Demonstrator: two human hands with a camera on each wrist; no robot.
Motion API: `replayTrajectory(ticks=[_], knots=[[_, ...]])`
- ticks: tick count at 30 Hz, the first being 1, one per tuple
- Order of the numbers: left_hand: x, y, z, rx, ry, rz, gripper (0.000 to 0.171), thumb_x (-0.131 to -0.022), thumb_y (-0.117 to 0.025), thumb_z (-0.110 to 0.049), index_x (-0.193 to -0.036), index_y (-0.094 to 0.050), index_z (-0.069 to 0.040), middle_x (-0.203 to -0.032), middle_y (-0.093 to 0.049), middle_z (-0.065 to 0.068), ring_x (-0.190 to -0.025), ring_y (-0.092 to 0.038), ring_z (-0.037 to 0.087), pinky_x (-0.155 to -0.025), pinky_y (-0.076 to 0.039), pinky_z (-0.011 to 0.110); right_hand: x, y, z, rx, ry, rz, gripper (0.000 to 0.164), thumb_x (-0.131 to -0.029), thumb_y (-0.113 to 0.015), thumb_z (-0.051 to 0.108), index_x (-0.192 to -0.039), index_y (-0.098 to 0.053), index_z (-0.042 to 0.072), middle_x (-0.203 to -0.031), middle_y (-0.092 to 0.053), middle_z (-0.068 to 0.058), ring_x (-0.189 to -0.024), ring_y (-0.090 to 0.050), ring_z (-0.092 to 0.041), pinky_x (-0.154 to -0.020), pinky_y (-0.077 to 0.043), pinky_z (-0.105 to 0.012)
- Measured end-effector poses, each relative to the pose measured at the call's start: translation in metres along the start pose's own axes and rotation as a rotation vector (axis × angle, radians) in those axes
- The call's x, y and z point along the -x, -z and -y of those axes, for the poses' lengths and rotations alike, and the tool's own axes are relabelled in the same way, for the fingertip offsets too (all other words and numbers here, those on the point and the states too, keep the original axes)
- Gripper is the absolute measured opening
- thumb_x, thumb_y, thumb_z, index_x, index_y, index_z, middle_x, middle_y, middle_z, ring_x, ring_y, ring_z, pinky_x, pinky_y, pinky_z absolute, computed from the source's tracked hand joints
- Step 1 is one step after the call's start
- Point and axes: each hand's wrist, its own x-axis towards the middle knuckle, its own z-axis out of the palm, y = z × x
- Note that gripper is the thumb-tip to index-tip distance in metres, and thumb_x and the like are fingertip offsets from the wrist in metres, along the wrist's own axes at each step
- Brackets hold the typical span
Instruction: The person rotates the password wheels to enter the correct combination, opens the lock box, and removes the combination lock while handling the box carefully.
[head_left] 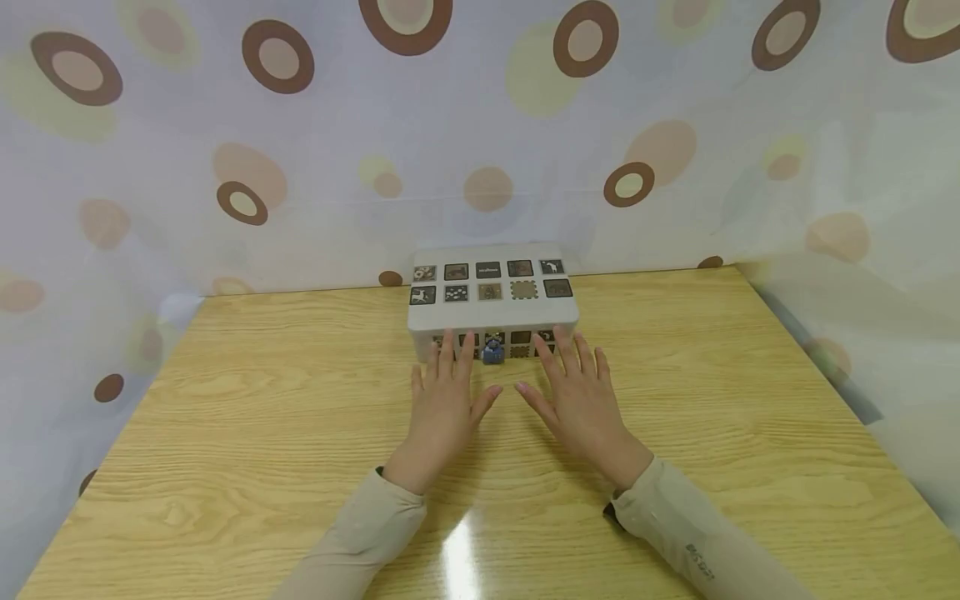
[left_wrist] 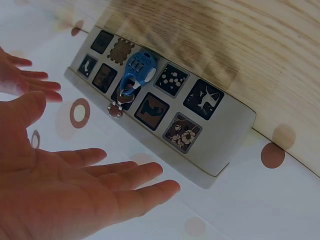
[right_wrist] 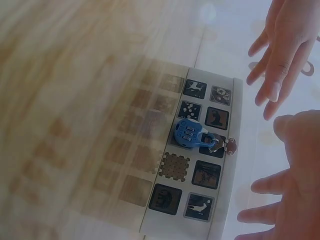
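Note:
A white box printed with small dark picture squares stands on the table against the patterned cloth. From a metal clasp on its front hangs a blue combination padlock with number dials, its shackle through the clasp. My left hand is spread in front of the box's left part, fingers straight. Opposite it, my right hand spreads before the right part, thumb pointing toward the left thumb. Both hands hold nothing, and the padlock lies between them. Whether any fingertip touches the box front, I cannot tell.
The wood-grain table extends to both sides of the box. A white cloth with brown rings and coloured dots hangs behind it and along both sides. Light-coloured sleeves cover the forearms.

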Motion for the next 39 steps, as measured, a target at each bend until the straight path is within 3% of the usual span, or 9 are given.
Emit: replayTrajectory(ticks=[9,22,29,39], knots=[[0.0003,-0.0001,-0.0013,-0.026,-0.066,-0.078,0.073,-0.098,-0.053,-0.041,-0.153,-0.020,-0.007,-0.153,-0.024,0.025,-0.137,-0.028,0.044,-0.108,-0.025,0.062,-0.0010,-0.0028,-0.0015,-0.025,0.029,-0.036,0.068,-0.098,-0.050,0.046,-0.150,-0.031,0.008,-0.152,-0.029,-0.024,-0.138,-0.023,-0.047,-0.109,-0.019,-0.064],[-0.0017,-0.0011,-0.0015,-0.051,-0.078,-0.086,0.065,-0.098,-0.054,-0.036,-0.148,-0.031,0.000,-0.148,-0.034,0.025,-0.135,-0.033,0.042,-0.109,-0.028,0.055,-0.0038,0.0006,-0.0016,-0.039,0.034,-0.024,0.066,-0.098,-0.050,0.045,-0.148,-0.034,0.005,-0.150,-0.032,-0.024,-0.136,-0.027,-0.047,-0.108,-0.023,-0.062],[-0.0024,-0.0034,0.0004,-0.037,-0.120,-0.145,0.061,-0.098,-0.055,-0.032,-0.144,-0.036,0.003,-0.141,-0.043,0.027,-0.131,-0.040,0.039,-0.107,-0.033,0.053,-0.0049,-0.0014,-0.0029,-0.044,0.045,-0.054,0.064,-0.097,-0.053,0.042,-0.145,-0.038,0.003,-0.144,-0.039,-0.025,-0.133,-0.032,-0.048,-0.104,-0.030,-0.062],[-0.0048,-0.0046,0.0001,0.023,-0.128,-0.190,0.057,-0.098,-0.056,-0.028,-0.141,-0.040,0.006,-0.136,-0.048,0.025,-0.128,-0.043,0.039,-0.106,-0.035,0.051,-0.0068,-0.0025,-0.0039,-0.077,0.044,-0.067,0.062,-0.096,-0.057,0.039,-0.141,-0.042,0.000,-0.135,-0.047,-0.024,-0.126,-0.040,-0.047,-0.097,-0.037,-0.062]])
